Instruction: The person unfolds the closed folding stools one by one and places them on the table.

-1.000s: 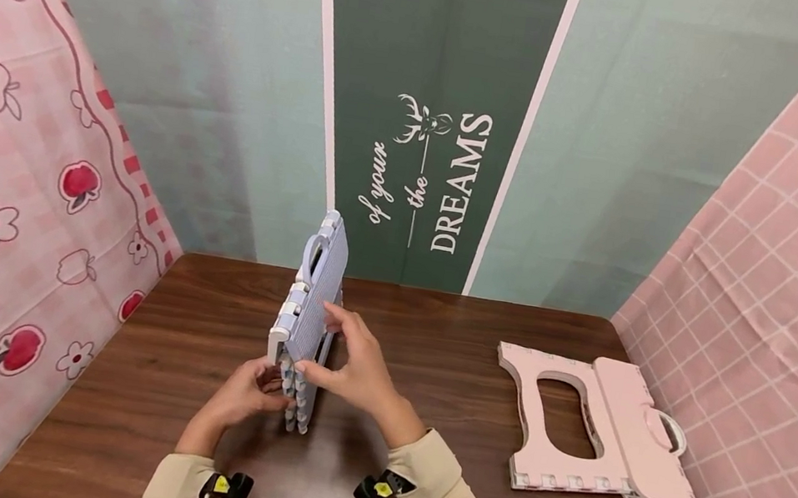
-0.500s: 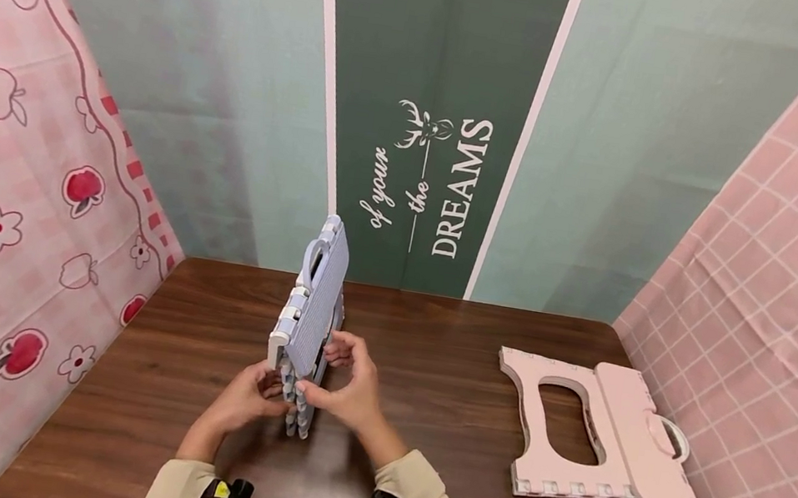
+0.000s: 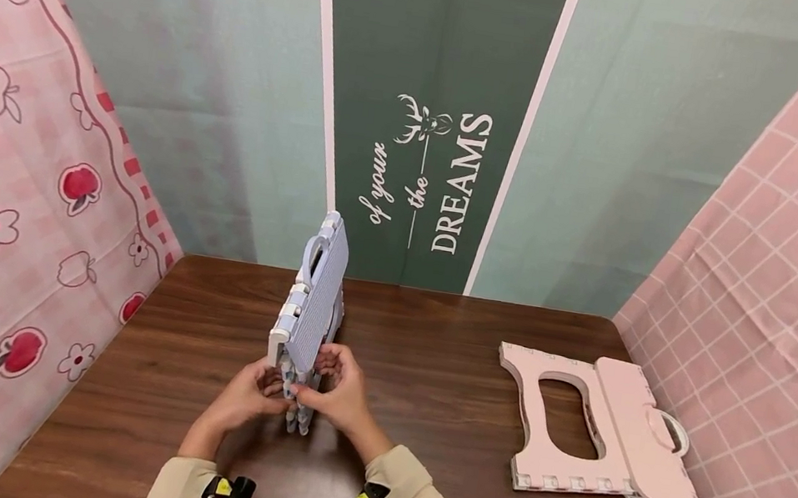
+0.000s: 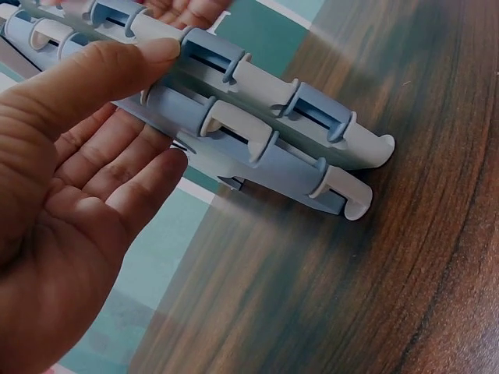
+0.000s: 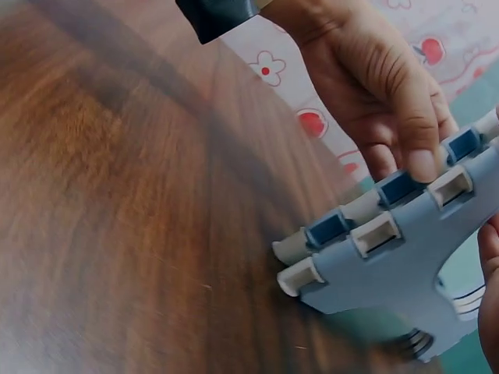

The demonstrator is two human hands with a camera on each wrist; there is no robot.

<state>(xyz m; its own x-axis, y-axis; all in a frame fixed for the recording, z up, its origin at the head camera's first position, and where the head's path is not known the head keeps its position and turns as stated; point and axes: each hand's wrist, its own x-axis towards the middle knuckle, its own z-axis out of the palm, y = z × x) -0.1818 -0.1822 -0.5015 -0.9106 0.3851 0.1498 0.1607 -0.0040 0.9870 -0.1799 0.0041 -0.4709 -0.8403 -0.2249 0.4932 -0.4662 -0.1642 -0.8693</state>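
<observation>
A blue-and-white folding stool stands folded on its side, left of the table's middle, its handle toward the upper left. My left hand grips its near hinged end from the left. In the left wrist view, the left thumb lies on the leg panel's hinges, with the fingers along the outer face. My right hand holds the right-hand panel from the other side, thumb at the near edge and fingers bent against its face. Only part of that hand shows in the right wrist view.
A pink folding stool lies folded flat at the right of the brown wooden table. Patterned pink cloth hangs at the left, pink grid cloth at the right. A green curtain hangs behind.
My right hand has slid down and nearer along the blue stool, from the seat panel to the leg panel, its fingers now bent closer. The left hand and the stool stay nearly in place.
</observation>
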